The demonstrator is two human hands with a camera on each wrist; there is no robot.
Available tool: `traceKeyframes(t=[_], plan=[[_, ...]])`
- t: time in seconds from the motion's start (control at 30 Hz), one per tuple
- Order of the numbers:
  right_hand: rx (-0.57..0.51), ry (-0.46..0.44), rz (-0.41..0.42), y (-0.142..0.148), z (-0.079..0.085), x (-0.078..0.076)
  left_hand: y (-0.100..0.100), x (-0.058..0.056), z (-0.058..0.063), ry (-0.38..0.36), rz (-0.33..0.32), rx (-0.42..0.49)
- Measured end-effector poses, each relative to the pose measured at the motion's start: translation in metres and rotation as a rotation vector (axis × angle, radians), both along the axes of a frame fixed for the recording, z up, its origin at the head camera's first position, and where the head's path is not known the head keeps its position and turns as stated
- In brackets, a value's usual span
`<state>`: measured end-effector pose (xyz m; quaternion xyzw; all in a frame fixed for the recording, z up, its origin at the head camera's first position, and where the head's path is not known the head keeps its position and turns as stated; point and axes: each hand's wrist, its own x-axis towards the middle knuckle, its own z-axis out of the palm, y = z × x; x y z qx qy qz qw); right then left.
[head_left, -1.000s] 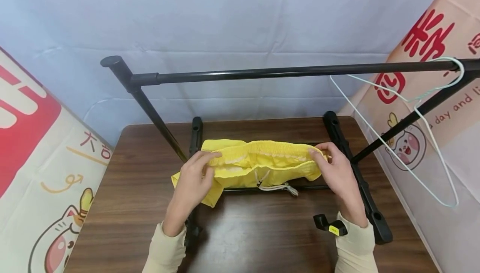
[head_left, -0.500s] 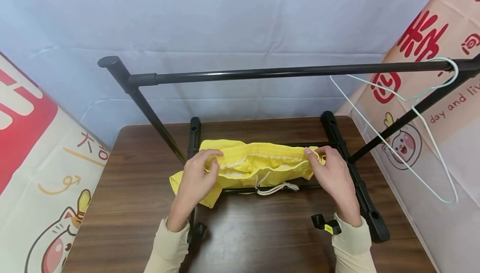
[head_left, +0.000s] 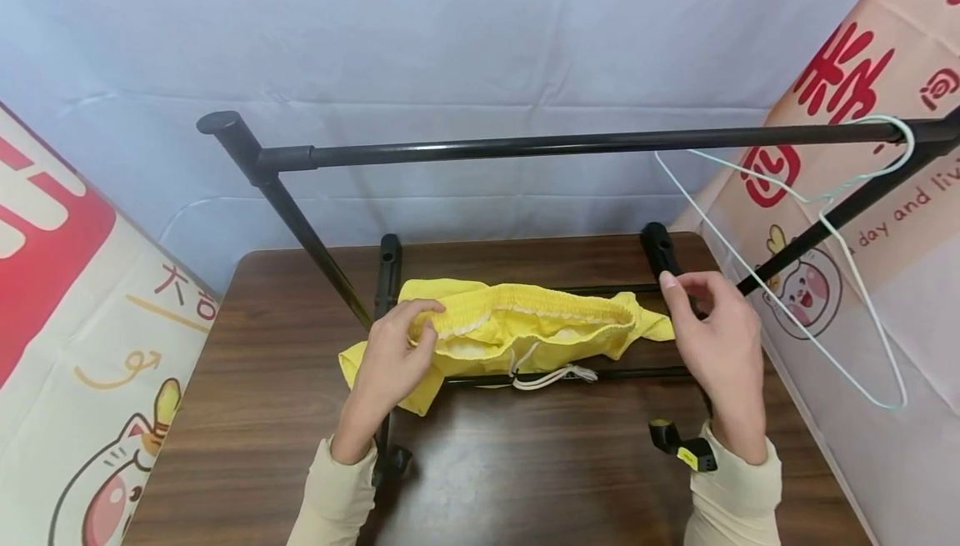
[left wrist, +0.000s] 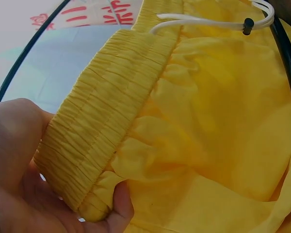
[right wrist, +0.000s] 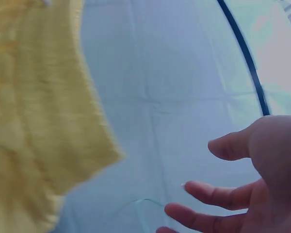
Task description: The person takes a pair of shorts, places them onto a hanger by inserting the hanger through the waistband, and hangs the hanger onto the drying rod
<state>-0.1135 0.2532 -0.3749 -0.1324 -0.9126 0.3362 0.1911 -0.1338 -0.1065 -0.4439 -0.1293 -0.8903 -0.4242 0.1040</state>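
Observation:
Yellow drawstring shorts (head_left: 555, 354) with a gathered elastic waistband (left wrist: 102, 102) lie over the rack's lower bars, waist opening upward. A white drawstring (head_left: 551, 378) hangs at the front; its small black cord stopper (left wrist: 248, 26) shows in the left wrist view. My left hand (head_left: 395, 354) grips the left end of the waistband, fingers curled round its edge. To the right, apart from the cloth, my right hand (head_left: 720, 338) holds nothing. Its thumb and fingers (right wrist: 208, 194) are spread apart in the right wrist view, with the waistband's free end to their left.
A black rack stands on the brown wooden table (head_left: 525, 463), its top bar (head_left: 480, 148) crossing above the shorts. A pale green wire hanger (head_left: 862, 279) hangs at the bar's right end. Printed cloth panels (head_left: 885, 87) flank the table, and a pale curtain (head_left: 450, 46) hangs behind.
My right hand has let go of the waistband's right end and moved right. That end now hangs free, with a yellow corner sticking out. The left hand keeps its grip.

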Motion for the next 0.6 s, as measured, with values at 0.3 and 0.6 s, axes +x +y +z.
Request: traceKeyframes(t=[0.3, 0.6], plan=[[-0.098, 0.415, -0.146, 0.013, 0.035, 0.005, -0.002, 0.000, -0.002, -0.004, -0.020, 0.009], [-0.111, 0.661, -0.325, 0.025, 0.068, 0.006, -0.003, -0.001, -0.007, 0.008, -0.022, 0.016]])
